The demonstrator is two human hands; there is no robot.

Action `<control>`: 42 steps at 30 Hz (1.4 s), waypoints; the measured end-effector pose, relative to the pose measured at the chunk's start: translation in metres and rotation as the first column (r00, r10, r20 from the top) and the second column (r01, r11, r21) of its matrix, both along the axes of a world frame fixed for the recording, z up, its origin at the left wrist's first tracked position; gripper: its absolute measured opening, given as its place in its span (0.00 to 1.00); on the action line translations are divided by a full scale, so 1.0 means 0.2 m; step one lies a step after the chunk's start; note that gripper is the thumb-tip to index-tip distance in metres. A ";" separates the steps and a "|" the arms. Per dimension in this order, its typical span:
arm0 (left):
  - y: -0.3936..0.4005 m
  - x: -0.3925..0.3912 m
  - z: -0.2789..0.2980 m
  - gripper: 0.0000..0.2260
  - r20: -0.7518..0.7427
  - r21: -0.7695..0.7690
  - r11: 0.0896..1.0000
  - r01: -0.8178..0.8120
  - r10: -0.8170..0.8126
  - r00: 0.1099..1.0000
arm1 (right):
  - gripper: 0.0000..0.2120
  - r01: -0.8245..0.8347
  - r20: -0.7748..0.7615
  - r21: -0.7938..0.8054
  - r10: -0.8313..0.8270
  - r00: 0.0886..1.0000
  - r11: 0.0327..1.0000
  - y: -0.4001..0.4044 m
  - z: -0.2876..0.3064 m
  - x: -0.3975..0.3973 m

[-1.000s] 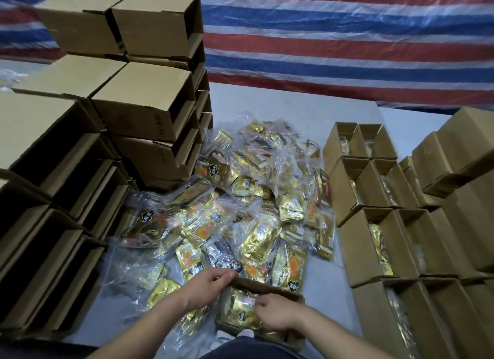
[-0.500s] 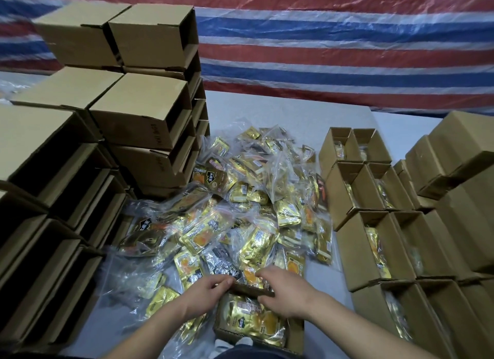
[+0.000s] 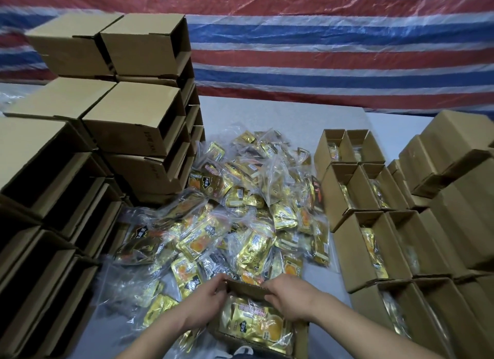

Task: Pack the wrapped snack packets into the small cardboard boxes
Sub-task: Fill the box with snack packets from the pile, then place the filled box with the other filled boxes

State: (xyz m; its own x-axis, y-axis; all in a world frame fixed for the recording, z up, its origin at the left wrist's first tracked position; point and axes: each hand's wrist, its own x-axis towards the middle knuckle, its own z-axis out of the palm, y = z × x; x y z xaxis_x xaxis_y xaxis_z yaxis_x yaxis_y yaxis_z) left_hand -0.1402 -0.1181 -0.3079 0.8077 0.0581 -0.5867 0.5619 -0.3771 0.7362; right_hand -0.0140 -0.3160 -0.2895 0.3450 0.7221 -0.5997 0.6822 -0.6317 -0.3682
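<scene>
1. At near edge of table (image 3: 344, 134), close to body: small cardboard box (image 3: 256, 332) with gold snack packet (image 3: 256, 322) lying inside.
2. Left hand (image 3: 207, 304) and right hand (image 3: 290, 297) both pinching far flap (image 3: 247, 289), fingers curled over its rim.
3. Better to fold flap evenly from both corners, keeping crinkly film below rim.
4. Beyond: glossy foil packets in slippery heap (image 3: 240, 214); stiff matte filled boxes (image 3: 374, 238) right, empty stacks (image 3: 139, 112) left.
</scene>
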 end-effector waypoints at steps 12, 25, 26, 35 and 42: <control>0.00 0.59 0.69 0.13 0.363 0.077 0.983 -0.168 0.130 0.923 | 0.10 0.223 0.183 0.229 -0.267 0.946 0.948 0.01 0.70 0.48; -0.39 0.89 0.84 0.45 0.435 -0.301 0.918 -0.258 0.373 0.819 | 0.18 0.690 0.044 0.447 -0.784 0.619 0.570 -0.20 0.74 0.82; -0.44 0.94 0.83 0.44 0.403 -0.323 0.917 -0.232 0.356 0.843 | 0.18 0.712 0.039 0.450 -0.808 0.587 0.539 -0.22 0.74 0.85; -0.69 1.60 0.81 0.28 0.367 -0.353 0.927 -0.126 0.261 0.893 | 0.18 0.795 0.168 0.412 -0.895 0.414 0.445 -0.40 0.80 1.35; -0.80 2.15 0.72 0.36 0.259 -0.266 0.961 -0.075 0.146 0.955 | 0.15 0.817 0.240 0.418 -0.915 0.323 0.398 -0.49 0.77 1.83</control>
